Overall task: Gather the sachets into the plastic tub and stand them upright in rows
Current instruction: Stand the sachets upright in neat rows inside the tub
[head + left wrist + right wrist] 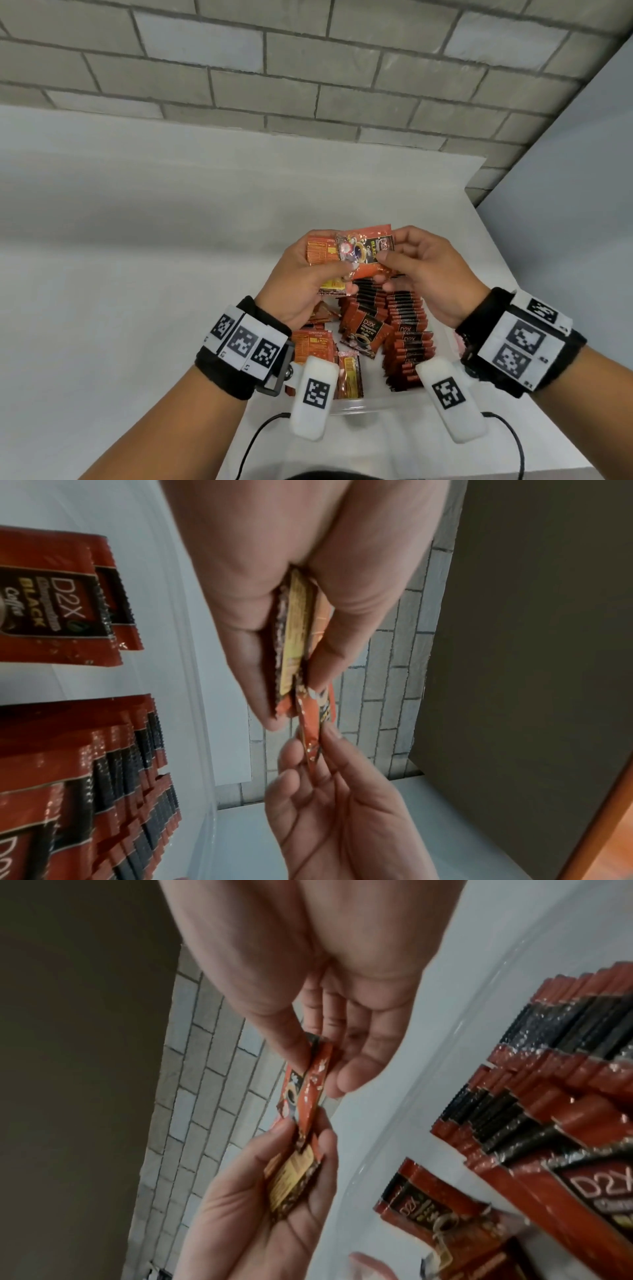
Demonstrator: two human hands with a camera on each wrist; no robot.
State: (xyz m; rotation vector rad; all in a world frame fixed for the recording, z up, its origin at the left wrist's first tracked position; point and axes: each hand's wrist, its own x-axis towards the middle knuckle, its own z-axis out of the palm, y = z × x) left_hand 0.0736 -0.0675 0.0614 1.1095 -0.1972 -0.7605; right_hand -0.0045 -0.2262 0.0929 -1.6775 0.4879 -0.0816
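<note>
Holding a sachet stack (pixel 322 255) above the plastic tub (pixel 356 404): left hand (pixel 294 284) is gripping | right hand (pixel 428 270) is pinching top sachet (pixel 368 251) | tub's rim partly hidden by wrists

Head view: set high, facing forward and down over both forearms onto the white bench (pixel 137 274), brick wall (pixel 308 68) behind. Left wrist view: very close, looking along the left hand (pixel 291 601) toward the same wall. Right wrist view: equally close, along the right hand (pixel 308 988). All three share both hands and the held sachets (pixel 363 253).
</note>
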